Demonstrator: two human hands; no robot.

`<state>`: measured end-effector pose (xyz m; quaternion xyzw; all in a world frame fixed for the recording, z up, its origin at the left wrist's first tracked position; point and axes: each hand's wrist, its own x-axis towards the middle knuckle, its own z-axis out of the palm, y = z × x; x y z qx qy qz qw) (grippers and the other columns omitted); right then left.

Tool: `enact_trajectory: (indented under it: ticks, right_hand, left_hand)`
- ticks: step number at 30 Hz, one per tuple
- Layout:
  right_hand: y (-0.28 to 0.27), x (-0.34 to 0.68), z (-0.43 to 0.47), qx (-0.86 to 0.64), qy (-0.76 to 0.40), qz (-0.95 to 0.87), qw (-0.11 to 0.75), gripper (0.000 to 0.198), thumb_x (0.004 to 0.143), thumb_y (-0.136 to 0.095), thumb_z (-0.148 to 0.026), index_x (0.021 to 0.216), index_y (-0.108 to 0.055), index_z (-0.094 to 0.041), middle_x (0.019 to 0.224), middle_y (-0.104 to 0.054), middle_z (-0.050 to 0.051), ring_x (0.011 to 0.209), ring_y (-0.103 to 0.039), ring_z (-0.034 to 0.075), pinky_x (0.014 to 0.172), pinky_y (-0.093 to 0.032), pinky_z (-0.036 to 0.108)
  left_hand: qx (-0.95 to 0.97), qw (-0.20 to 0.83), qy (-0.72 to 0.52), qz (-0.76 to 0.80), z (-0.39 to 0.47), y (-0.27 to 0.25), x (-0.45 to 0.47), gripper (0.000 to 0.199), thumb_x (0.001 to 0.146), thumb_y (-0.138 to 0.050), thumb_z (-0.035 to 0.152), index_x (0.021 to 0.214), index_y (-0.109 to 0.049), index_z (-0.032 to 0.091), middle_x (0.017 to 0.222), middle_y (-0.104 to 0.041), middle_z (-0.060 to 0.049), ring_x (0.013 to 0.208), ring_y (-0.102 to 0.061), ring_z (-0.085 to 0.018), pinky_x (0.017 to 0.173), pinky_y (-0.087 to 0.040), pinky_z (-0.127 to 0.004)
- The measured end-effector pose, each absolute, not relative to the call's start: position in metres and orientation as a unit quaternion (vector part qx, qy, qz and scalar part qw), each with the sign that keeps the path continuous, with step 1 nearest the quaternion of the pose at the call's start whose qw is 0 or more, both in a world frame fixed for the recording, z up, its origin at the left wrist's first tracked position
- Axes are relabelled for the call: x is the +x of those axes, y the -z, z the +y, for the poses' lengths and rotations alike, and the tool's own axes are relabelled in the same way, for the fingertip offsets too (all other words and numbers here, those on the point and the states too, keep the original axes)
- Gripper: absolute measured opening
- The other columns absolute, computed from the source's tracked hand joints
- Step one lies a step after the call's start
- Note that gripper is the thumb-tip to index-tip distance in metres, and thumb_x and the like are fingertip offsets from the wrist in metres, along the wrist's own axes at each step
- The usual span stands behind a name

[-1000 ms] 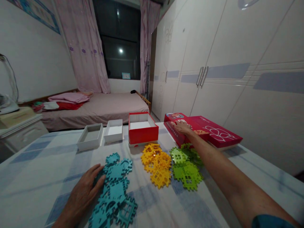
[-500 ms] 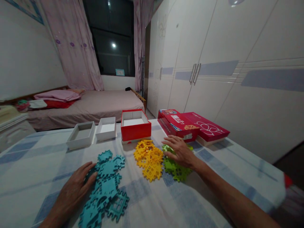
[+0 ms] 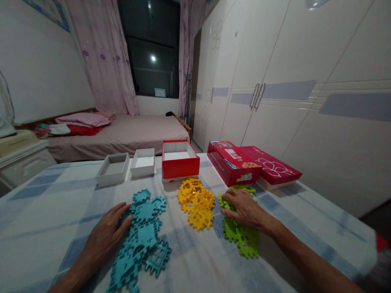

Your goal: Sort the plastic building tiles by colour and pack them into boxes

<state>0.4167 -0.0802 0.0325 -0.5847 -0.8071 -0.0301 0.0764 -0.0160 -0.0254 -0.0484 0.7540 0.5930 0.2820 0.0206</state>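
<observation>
Teal interlocking plastic building pieces [image 3: 146, 234] lie in a long, overlapping heap on the left. My left hand [image 3: 105, 234] rests against their left side, thumb apart from the outstretched fingers, fingertips touching the upper pieces. On the right, my right hand [image 3: 246, 208] lies over a heap of green interlocking pieces [image 3: 248, 243], with fingers spread and slightly bent; it covers part of the heap. Between the hands sits a pile of yellow interlocking pieces [image 3: 200, 203], some with window-like grids, touched by neither hand.
Two shallow grey-white trays [image 3: 113, 176] [image 3: 143, 167] and an open red box [image 3: 181, 167] stand along the table's far side. A closed red printed box [image 3: 233, 162] and a flat crimson box [image 3: 273, 167] are at the far right. Beyond are a bed [image 3: 143, 130] and wardrobe [image 3: 275, 134].
The green pieces are spread further toward me, and my right hand sits slightly lower over them. My left hand stays beside the teal heap. The whole view has shifted slightly.
</observation>
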Motion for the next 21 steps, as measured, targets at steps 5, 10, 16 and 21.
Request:
enact_trajectory:
  ticks: [5,10,16,21]
  right_hand:
    - [-0.049,0.385,-0.046,-0.555,-0.03,-0.819,0.145,0.052,0.089,-0.046,-0.049,0.13,-0.049,-0.017,0.136,-0.045,0.016,0.124,-0.043,0.026,0.103,-0.033,0.043]
    - [-0.038,0.34,-0.002,-0.548,-0.147,-0.809,0.153,0.06,0.086,-0.05,-0.052,0.137,-0.039,-0.024,0.138,-0.044,0.011,0.123,-0.045,0.026,0.101,-0.035,0.044]
    - [-0.02,0.318,-0.009,-0.559,-0.081,-0.814,0.135,0.067,0.078,-0.061,-0.051,0.134,-0.039,-0.022,0.129,-0.047,0.013,0.111,-0.05,0.027,0.093,-0.039,0.043]
    - [-0.017,0.312,-0.031,-0.554,-0.046,-0.818,0.146,0.056,0.08,-0.058,-0.044,0.13,-0.043,-0.023,0.12,-0.051,0.011,0.102,-0.052,0.024,0.088,-0.041,0.038]
  left_hand:
    - [0.753,0.011,-0.286,0.593,-0.028,0.044,-0.012,0.053,0.083,-0.037,0.052,0.11,-0.064,0.016,0.12,-0.064,-0.012,0.111,-0.061,-0.025,0.097,-0.047,-0.041]
    - [0.758,0.009,-0.269,0.593,-0.029,0.04,-0.011,0.053,0.083,-0.036,0.052,0.109,-0.065,0.015,0.119,-0.064,-0.013,0.11,-0.061,-0.025,0.096,-0.049,-0.042]
    - [0.756,0.01,-0.277,0.594,-0.029,0.042,-0.011,0.052,0.084,-0.036,0.05,0.11,-0.064,0.015,0.121,-0.064,-0.012,0.112,-0.06,-0.025,0.098,-0.047,-0.041]
    - [0.753,0.01,-0.28,0.596,-0.028,0.046,-0.012,0.053,0.083,-0.037,0.052,0.111,-0.063,0.017,0.122,-0.063,-0.011,0.113,-0.059,-0.024,0.099,-0.046,-0.038]
